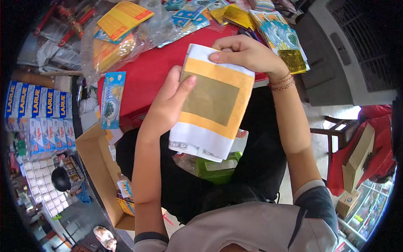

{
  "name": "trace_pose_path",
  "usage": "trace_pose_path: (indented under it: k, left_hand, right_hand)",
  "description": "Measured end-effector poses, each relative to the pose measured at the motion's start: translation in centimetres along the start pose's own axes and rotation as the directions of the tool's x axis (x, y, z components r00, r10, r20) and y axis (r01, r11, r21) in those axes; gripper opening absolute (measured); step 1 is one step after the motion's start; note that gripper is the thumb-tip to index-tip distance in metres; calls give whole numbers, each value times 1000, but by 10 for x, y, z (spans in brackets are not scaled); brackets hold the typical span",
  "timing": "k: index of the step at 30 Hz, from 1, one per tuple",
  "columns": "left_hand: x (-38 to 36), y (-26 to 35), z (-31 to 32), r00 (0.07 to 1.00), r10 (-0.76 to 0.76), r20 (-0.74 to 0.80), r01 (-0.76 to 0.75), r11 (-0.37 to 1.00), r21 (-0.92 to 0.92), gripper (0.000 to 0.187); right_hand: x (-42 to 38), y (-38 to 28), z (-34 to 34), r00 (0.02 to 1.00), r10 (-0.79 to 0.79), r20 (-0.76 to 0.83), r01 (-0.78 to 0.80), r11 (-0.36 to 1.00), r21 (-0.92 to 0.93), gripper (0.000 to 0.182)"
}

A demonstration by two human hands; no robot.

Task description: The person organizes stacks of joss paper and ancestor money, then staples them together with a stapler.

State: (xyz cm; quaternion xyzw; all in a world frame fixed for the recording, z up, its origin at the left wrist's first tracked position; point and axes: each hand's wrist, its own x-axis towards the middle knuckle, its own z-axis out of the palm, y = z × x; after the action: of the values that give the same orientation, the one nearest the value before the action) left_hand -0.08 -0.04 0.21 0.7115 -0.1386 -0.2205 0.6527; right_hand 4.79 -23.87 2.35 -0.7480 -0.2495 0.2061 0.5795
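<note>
Between my two hands is a folded stack of paper sheets [212, 98], white with an orange panel and a dull gold rectangle in its middle. It is tilted above my lap. My left hand [168, 98] grips its left edge, thumb on the front face and fingers hidden behind. At the top edge my right hand [243, 54] pinches the paper, thumb in front, with a braided bracelet on that wrist. Printed sheets show along the bottom edge. Beyond the stack lies a red table [140, 82].
A blue printed packet [112, 101] rests on the table's left edge. Yellow paper packs [125, 20] lie in clear plastic at the back left. Blue printed packs [277, 33] sit back right. An open cardboard box [96, 168] stands left of my legs, a green basket [216, 170] below the paper.
</note>
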Motion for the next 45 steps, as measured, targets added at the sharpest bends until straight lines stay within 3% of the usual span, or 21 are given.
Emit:
trace_pose_path:
  k: [1,5,7,8,10,13,25,27,31,33,42,45]
  left_hand:
    - [0,1,0,999,-9,-48,13,996,85,33]
    - [-2,1,-4,997,27,-69,-17,990,137,30]
    - [-1,1,-7,991,84,-108,-70,990,125,25]
    - [-1,3,-10,984,91,-155,-82,995,60,24]
    - [-3,9,-15,971,55,-235,-78,993,-88,23]
    - [0,7,-21,950,73,-305,-121,982,-142,25]
    - [5,4,-20,905,117,-409,-201,965,-168,26]
    - [8,0,-19,888,136,-440,-209,970,-121,26]
    - [17,-16,-17,836,246,-490,-267,963,27,27]
    - [18,-15,-13,827,247,-505,-274,961,22,27]
    - [18,-16,-12,824,242,-512,-314,948,-56,26]
    - [17,-14,-9,822,231,-521,-318,944,-83,26]
  right_hand:
    - [-1,-1,0,1000,15,-10,-15,1000,-4,29]
    - [-1,3,-2,997,74,-16,-75,993,-94,31]
    - [-3,7,-4,993,-81,-90,79,996,-29,32]
    - [-5,5,-8,993,-85,-85,83,996,-28,32]
    - [-10,-2,-15,1000,8,-15,-5,986,169,36]
    - [-6,-7,3,995,-25,-99,34,995,90,40]
    - [14,1,18,974,-7,-226,71,959,273,27]
    - [19,7,25,908,20,-418,90,966,243,30]
    - [25,-1,47,796,29,-604,36,995,94,42]
    - [35,13,57,711,-101,-696,127,992,-14,40]
    - [37,15,54,683,-181,-708,16,972,-234,26]
    - [39,15,57,665,-195,-721,57,976,-212,26]
